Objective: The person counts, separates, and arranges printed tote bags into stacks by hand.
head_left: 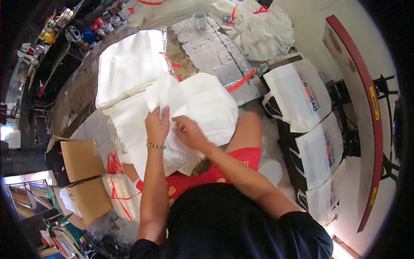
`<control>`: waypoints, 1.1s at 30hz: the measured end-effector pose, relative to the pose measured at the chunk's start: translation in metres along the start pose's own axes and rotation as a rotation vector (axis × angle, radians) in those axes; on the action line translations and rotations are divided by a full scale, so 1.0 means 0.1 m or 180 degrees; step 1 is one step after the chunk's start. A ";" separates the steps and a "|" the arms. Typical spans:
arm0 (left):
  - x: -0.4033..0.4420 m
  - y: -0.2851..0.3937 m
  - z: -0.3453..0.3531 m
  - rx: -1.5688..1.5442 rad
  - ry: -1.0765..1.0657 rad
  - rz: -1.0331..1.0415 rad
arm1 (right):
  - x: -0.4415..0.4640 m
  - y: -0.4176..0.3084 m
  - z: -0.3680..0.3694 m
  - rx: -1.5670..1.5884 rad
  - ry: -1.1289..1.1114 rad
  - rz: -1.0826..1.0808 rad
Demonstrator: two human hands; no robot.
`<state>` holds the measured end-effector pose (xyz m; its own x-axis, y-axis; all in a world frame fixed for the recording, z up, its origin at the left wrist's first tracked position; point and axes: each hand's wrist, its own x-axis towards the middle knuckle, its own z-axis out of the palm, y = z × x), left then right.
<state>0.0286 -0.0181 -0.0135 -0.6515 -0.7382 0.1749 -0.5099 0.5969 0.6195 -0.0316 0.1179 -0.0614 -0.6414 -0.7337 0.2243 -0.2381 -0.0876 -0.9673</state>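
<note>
Over the lap, both hands (171, 128) grip white material (158, 93) near the stack's edge (129, 93).

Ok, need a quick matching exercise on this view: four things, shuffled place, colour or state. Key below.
Things:
1. mug
2. left hand
3. shorts
4. printed bags

Descriptions:
A. mainly red
B. lined up in a row
C. standing on a cracked silvery surface
D. pinching a filmy white sheet

Pairs: 1-C, 2-D, 3-A, 4-B
</note>
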 end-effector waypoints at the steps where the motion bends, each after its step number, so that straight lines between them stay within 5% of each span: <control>1: 0.00 -0.01 0.00 0.0125 0.0082 -0.0006 | -0.03 -0.13 0.13 -0.0261 0.0160 0.0175; 6: -0.03 -0.15 -0.07 0.0271 -0.0109 0.0052 | 0.05 0.04 -0.24 0.0533 -0.0866 0.1017; 7: -0.02 -0.19 -0.05 0.0177 -0.0150 0.0054 | 0.07 0.22 -0.38 0.0465 -0.0504 0.0807; 8: -0.01 -0.16 -0.05 0.0080 -0.0196 -0.0007 | 0.07 0.39 -0.54 -0.0243 -0.0105 0.1465; 9: -0.03 -0.18 -0.02 0.0086 -0.0155 0.0043 | -0.03 0.72 -0.72 -0.1480 0.0671 0.0531; 10: -0.02 -0.23 0.03 0.0090 -0.0095 0.0098 | -0.08 0.92 -0.94 -0.2687 0.0447 0.0962; 11: -0.01 -0.25 0.05 0.0098 -0.0033 0.0152 | -0.07 0.67 -1.10 -0.2865 0.0213 0.2036; 24: -0.02 -0.12 -0.03 0.0095 -0.0149 0.0081 | -0.38 1.23 -1.31 -0.2256 0.0959 0.1199; 30: 0.00 -0.23 0.05 0.0028 -0.0114 0.0110 | -0.34 1.07 -1.36 -0.1747 0.0792 0.1826; 33: -0.02 -0.13 -0.01 0.0047 -0.0161 0.0084 | -0.38 1.21 -1.38 -0.1887 0.0877 0.1549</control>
<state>0.0366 -0.0244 -0.0212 -0.6923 -0.7054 0.1519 -0.5001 0.6208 0.6037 -0.1367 0.2277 -0.1703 -0.9105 -0.3988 -0.1090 -0.1836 0.6262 -0.7577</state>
